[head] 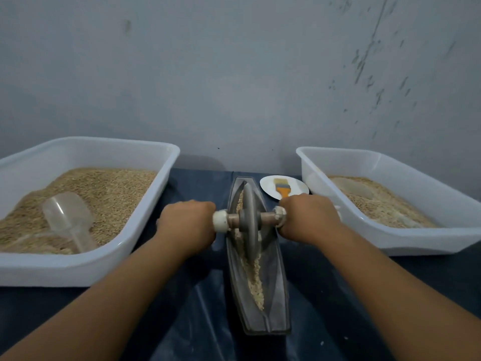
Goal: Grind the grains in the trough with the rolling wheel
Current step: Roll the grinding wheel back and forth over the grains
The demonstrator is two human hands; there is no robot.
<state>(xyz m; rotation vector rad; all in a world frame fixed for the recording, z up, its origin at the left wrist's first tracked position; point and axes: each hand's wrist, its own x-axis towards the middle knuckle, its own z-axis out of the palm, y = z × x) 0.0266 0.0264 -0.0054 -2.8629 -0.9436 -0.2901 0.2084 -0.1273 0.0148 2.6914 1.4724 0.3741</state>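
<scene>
A long grey boat-shaped trough (276, 295) lies lengthwise on the dark blue table in front of me. Pale crushed grains (254, 280) lie along its groove. The grey rolling wheel (250, 217) stands upright in the far half of the trough on a wooden axle with white end caps. My left hand (186, 222) grips the left handle of the axle. My right hand (308, 217) grips the right handle. Both arms reach forward on either side of the trough.
A white tub (145, 246) at left holds whole grains and a clear plastic scoop (69, 220). A white tub (320, 188) at right holds ground grain. A white plate (268, 185) with an orange-handled brush (282, 188) sits behind the trough, near the grey wall.
</scene>
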